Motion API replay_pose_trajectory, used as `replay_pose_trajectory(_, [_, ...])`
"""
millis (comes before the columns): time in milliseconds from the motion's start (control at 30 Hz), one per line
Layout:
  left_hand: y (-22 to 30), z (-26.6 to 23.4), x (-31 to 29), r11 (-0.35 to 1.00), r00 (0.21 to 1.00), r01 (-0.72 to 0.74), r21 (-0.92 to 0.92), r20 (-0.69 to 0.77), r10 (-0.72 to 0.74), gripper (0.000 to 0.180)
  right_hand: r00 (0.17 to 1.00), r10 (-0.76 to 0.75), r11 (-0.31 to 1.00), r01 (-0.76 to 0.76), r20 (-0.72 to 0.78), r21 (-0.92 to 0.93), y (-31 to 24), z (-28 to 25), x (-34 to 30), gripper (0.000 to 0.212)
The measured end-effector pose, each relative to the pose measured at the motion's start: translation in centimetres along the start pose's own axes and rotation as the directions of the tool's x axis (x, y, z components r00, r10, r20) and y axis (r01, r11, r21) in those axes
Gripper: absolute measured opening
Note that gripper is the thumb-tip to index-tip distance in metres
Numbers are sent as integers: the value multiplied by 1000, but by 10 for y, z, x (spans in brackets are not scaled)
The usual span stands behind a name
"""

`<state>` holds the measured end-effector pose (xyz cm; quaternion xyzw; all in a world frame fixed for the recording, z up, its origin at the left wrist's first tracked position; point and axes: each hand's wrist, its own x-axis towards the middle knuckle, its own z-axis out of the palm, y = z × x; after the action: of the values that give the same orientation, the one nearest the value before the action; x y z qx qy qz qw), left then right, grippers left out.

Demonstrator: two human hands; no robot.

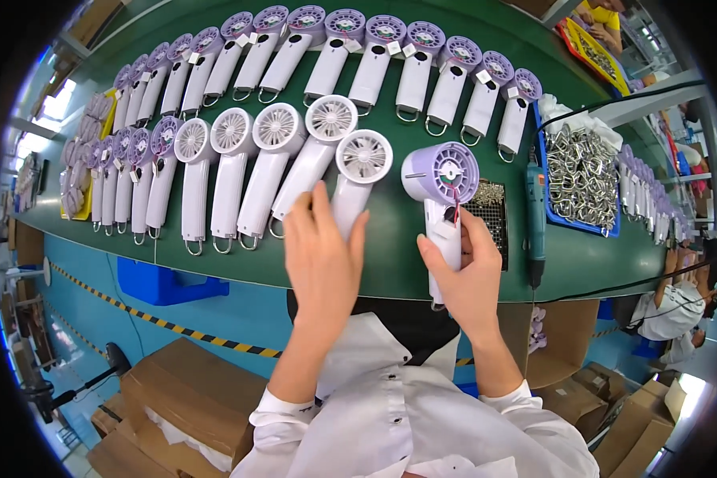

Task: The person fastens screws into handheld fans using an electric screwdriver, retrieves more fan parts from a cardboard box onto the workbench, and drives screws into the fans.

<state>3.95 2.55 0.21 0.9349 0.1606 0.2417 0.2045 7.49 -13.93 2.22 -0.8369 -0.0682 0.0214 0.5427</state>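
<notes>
My right hand (470,275) grips the white handle of a handheld fan (446,171). Its round lavender housing faces up, showing a ring of vents and red wires running down to the handle. To the left, my left hand (324,259) has its thumb and fingers on either side of the handle of another handheld fan (364,157). That one lies with its white grille up, and the hand hides its lower end. More grille-up fans (277,127) lie in a row beside it, metal loops at their handle ends.
Long rows of lavender-backed fans (384,32) cover the green table (374,279). A blue tray of metal loops (577,179), a teal electric screwdriver (536,215) and a black grid tray of screws (492,219) lie right. Cardboard boxes (191,390) stand below; other people work at right.
</notes>
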Motion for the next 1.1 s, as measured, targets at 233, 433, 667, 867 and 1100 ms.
replay_pose_trajectory(233, [51, -12, 7, 246, 951, 307, -920, 289, -106, 59, 972, -223, 975, 223, 71, 17, -1, -14, -11, 57])
replay_pose_trajectory(433, [52, 24, 16, 251, 922, 383, -889, 384, -48, 67, 940, -335, 938, 339, 56, -78, 8, -22, -9, 64])
replay_pose_trajectory(667, [58, 14, 30, 486, 968, 155, -860, 230, 99, 62, 998, -17, 984, 8, 52, 179, 20, -17, -10, 60])
replay_pose_trajectory(867, [22, 11, 4, 999, 991, -30, -31, 126, 34, 74, 990, 141, 847, -124, 7, 517, 23, -39, -7, 47])
replay_pose_trajectory(1100, [13, 30, 21, 985, 991, -97, -145, 80, 109, 68, 986, 146, 780, -161, 74, 604, 13, -29, 6, 27])
